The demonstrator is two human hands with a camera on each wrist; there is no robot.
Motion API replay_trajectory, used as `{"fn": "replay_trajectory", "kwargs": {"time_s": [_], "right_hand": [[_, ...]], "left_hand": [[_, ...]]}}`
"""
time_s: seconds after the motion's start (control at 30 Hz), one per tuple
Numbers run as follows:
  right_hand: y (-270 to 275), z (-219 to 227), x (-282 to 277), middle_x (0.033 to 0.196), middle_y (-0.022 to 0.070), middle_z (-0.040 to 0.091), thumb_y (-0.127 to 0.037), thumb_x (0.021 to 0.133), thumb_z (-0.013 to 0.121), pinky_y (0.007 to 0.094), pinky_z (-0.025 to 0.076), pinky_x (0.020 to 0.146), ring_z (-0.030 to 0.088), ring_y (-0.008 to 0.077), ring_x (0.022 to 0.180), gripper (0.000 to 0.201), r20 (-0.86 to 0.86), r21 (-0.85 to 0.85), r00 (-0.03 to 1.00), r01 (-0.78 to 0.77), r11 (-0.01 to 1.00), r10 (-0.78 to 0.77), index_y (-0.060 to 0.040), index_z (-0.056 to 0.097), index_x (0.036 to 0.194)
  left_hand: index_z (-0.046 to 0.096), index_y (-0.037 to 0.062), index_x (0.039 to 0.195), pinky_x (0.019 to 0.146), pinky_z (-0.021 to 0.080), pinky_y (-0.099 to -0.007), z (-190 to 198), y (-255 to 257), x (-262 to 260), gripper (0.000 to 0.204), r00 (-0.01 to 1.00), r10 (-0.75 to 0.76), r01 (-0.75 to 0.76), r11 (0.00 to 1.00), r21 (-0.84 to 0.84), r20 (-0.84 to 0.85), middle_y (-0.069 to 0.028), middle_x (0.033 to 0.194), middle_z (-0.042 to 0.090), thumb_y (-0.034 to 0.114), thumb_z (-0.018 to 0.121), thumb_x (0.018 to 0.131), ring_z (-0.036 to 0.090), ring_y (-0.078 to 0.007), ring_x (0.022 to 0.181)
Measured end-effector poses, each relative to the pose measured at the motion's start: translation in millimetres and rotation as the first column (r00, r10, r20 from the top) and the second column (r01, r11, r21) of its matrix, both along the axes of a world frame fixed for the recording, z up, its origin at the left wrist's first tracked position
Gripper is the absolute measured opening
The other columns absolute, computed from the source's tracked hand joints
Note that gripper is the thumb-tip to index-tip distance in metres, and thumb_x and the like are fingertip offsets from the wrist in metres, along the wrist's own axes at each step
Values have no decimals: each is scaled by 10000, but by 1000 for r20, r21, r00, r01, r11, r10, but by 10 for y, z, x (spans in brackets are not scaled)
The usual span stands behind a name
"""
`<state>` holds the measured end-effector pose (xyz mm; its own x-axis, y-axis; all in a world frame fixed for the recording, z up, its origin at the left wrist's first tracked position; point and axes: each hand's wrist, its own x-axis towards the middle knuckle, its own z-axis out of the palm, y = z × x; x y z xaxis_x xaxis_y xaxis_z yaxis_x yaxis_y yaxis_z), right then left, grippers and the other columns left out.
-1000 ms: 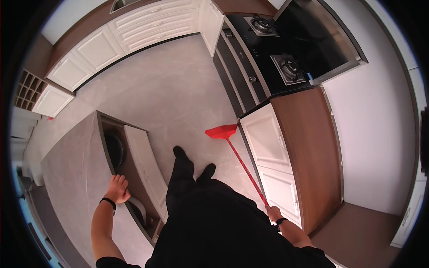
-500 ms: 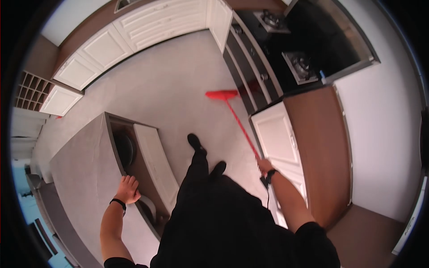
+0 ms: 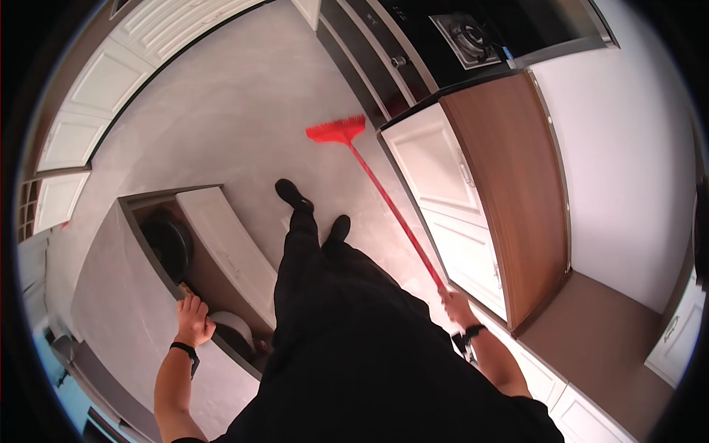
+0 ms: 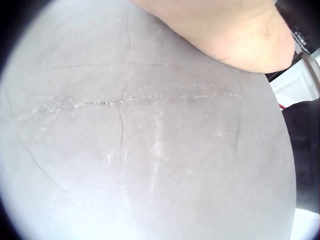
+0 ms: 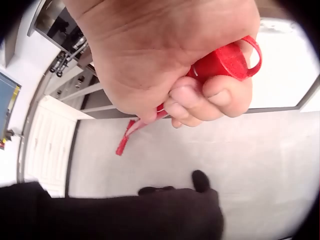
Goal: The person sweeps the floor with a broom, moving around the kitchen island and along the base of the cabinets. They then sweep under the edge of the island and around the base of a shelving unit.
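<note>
Clothing: black trousers (image 3: 317, 258) and black shoes (image 3: 293, 195) are worn by the person, and both feet are set on the floor.
Right hand (image 3: 459, 308): fingers are closed round the upper end of a red broom handle; in the right wrist view a red cap with a loop (image 5: 225, 62) is left sticking out of the fist.
Left hand (image 3: 193, 323): it is rested at the edge of the grey countertop (image 3: 114, 284), fingers relaxed and a little bent, with nothing grasped.
Wrists: a black band (image 3: 473, 336) is worn on each.
Compartment (image 3: 212, 279): below that edge it is left open beside a white panel (image 3: 230, 247); a dark pan (image 3: 168, 247) is held in it.
Broom (image 3: 396, 213): it is slanted forward from the right hand, its head (image 3: 337, 131) seen against the grey floor (image 3: 236, 111), ahead of the feet and near the dark oven front (image 3: 362, 48). Whether the floor is touched cannot be told.
Right side: a white cabinet (image 3: 434, 166) is flanked by a brown wooden panel (image 3: 509, 192).
Cooktop: a gas burner (image 3: 467, 37) is set in the black surface, with a small blue item (image 3: 508, 53) beside it.
Far side: white cabinets (image 3: 111, 81) are lined along the floor's edge.
</note>
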<state>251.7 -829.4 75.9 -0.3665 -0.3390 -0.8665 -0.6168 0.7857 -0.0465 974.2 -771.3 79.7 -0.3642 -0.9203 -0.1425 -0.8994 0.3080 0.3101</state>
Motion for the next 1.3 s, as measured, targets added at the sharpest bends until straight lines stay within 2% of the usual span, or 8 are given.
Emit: {"fn": "replay_trajectory", "kwargs": {"time_s": [0.23, 0.4, 0.6, 0.7, 0.9, 0.97, 1.13, 1.3], "right_hand": [[1735, 701, -457, 583, 61, 596, -549, 911, 576, 362, 462, 546, 596, 177, 570, 558, -137, 8, 982, -128, 992, 128, -36, 644, 700], [2458, 1192, -393, 489, 38, 521, -492, 911, 621, 319, 393, 384, 484, 136, 376, 495, -90, 49, 991, 104, 993, -99, -44, 639, 700], [3786, 588, -772, 536, 24, 543, -504, 907, 635, 328, 379, 374, 492, 144, 389, 513, -128, -56, 980, 145, 988, -151, -37, 631, 695], [3069, 606, -498, 527, 11, 523, -509, 911, 627, 325, 381, 373, 494, 147, 398, 507, -103, 167, 918, 396, 903, -383, -50, 623, 698], [2284, 644, -422, 504, -17, 461, -539, 898, 630, 315, 344, 351, 408, 129, 360, 499, -128, 197, 949, 308, 931, -287, -76, 606, 715], [2129, 624, -502, 500, -24, 445, -537, 904, 622, 308, 324, 344, 389, 119, 355, 487, -111, 205, 963, 265, 942, -247, -85, 604, 724], [1745, -87, -715, 562, 110, 587, -620, 909, 524, 384, 478, 458, 590, 246, 457, 657, -26, 91, 989, -142, 986, 144, -10, 641, 694], [208, -792, 70, 716, 258, 669, -651, 927, 436, 469, 549, 653, 689, 389, 683, 749, 14, 10, 934, -358, 934, 358, 41, 697, 806]], "left_hand": [[467, 87, 747, 725, 368, -472, -21, 25, 8, 184, 999, -24, 25, 999, -34, 25, -145, 835, 474, 197, 544, 620, 476, -341, 798], [478, 100, 753, 727, 368, -468, -7, 21, -18, 167, 999, -31, 33, 998, -50, 32, -138, 827, 476, 225, 535, 657, 478, -341, 795], [479, 112, 745, 729, 366, -471, -23, 26, 5, 163, 997, -50, 55, 995, -79, 56, -128, 830, 486, 248, 526, 667, 481, -341, 794], [477, 112, 743, 732, 367, -473, -38, 53, -16, 167, 995, -62, 67, 996, -65, 81, -128, 836, 486, 247, 530, 660, 481, -340, 801], [478, 104, 733, 734, 367, -471, -41, 42, 29, 184, 995, -59, 67, 993, -96, 83, -131, 847, 477, 241, 548, 632, 483, -340, 827], [540, 72, 809, 789, 368, -486, -40, 86, 59, 269, 990, -51, 45, 998, 46, 134, -177, 953, 524, 329, 496, 747, 495, -368, 919], [518, 78, 760, 767, 364, -478, -48, 82, 36, 222, 996, -28, 27, 1000, 10, 88, -163, 886, 508, 284, 526, 678, 487, -352, 858], [504, 84, 733, 765, 369, -472, 28, 23, 2, 205, 993, -38, 42, 999, -32, 115, -146, 847, 495, 247, 549, 618, 482, -343, 827]]}}
